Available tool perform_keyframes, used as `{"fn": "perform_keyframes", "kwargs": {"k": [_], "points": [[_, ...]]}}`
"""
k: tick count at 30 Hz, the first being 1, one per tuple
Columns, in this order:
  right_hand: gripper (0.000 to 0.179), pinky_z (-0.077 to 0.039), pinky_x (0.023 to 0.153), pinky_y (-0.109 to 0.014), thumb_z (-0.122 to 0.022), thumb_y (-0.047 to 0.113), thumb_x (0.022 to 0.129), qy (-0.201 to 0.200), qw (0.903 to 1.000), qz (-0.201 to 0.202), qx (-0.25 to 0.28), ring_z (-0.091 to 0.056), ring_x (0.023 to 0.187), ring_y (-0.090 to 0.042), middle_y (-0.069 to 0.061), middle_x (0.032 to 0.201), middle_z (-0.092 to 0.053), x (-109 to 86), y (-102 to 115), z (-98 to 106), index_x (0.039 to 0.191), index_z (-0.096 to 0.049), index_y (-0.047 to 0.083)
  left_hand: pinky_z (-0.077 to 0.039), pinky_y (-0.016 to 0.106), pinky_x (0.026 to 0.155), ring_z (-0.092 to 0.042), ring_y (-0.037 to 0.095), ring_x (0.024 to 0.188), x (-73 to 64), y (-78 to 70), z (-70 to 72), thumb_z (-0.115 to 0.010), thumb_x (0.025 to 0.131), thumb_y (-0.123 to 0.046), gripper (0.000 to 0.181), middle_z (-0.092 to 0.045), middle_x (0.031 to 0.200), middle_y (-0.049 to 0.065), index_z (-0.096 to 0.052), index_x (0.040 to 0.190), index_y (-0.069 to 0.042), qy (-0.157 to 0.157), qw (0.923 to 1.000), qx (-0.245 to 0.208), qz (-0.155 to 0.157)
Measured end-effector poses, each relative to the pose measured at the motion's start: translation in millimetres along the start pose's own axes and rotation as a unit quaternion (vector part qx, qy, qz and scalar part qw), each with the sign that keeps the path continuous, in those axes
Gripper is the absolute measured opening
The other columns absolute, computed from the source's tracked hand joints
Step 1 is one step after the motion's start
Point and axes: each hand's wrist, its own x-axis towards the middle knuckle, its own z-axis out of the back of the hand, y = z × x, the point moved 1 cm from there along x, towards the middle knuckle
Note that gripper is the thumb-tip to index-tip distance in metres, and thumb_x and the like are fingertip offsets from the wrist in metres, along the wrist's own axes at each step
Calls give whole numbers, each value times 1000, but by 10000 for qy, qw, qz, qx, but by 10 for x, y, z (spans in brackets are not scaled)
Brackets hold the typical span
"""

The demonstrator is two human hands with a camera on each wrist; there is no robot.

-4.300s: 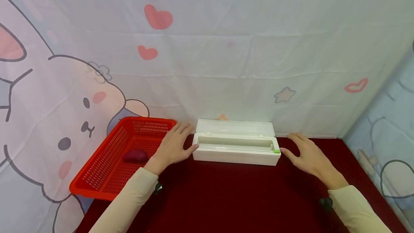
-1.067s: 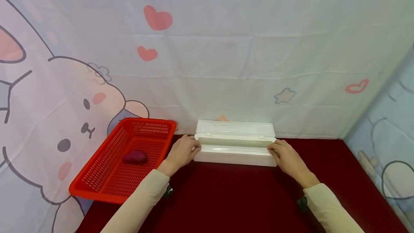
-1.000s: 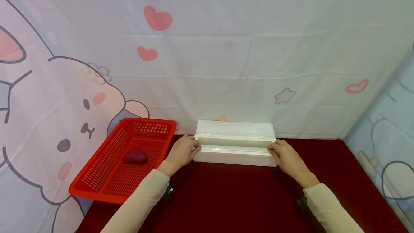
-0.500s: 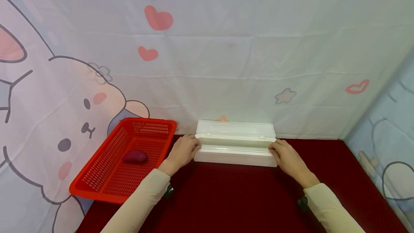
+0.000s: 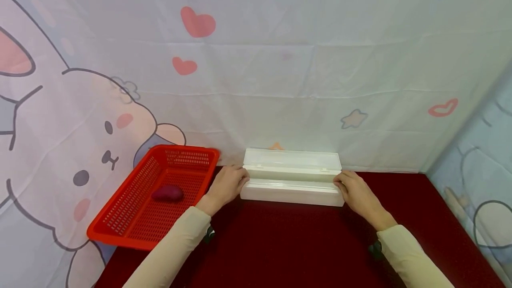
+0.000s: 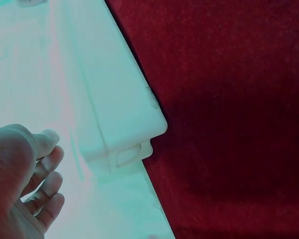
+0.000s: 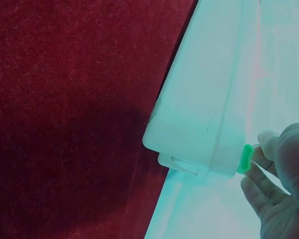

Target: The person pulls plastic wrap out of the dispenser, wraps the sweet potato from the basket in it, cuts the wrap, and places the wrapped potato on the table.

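Note:
A long white plastic wrap dispenser [image 5: 292,196] lies on the table with its lid [image 5: 292,159] raised at the back. At its left end my left hand [image 5: 226,186] pinches thumb against forefinger by the upper edge. My right hand [image 5: 358,192] does likewise at the other end, close to the green slide cutter [image 7: 245,159]. Shiny clear plastic wrap [image 5: 292,184] runs along the front bar between the hands. Being see-through, its edges at the fingertips are hard to make out. In the left wrist view, the left hand's lower fingers [image 6: 49,186] are bent and loose.
A red perforated basket [image 5: 120,239] stands at the left, with a dark purple oblong vegetable [image 5: 168,193] in it. Dark red cloth [image 5: 288,243] covers the table. Behind the dispenser hangs a pale printed curtain [image 5: 280,79].
Since the oldest frame, both hands have moved inward, from beside the dispenser to pinching at its ends. Over the last second they have stayed nearly still.

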Motion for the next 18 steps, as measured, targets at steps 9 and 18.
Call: {"fn": "perform_keyframes", "kwargs": {"k": [9,18], "points": [[7,-57,73,-39,-75,-4,95,-226,9988,291,-318,-64,86,-23,-8,97,-67,-9,29,24,99,-72,1,-55,41,85,-65,27,92,3,4,23,-75,99,-11,4,-74,95,6,-74,96,-10,-40,9998,138,-100],[12,-52,69,-41,-78,-6,89,-723,9893,1021,-744,-61,78,-24,-7,88,-63,-2,16,11,91,-69,1,-54,42,88,-63,28,95,-4,-2,24,-73,101,-10,7,-72,94,5,-72,94,-11,-295,9980,333,-447]]}}
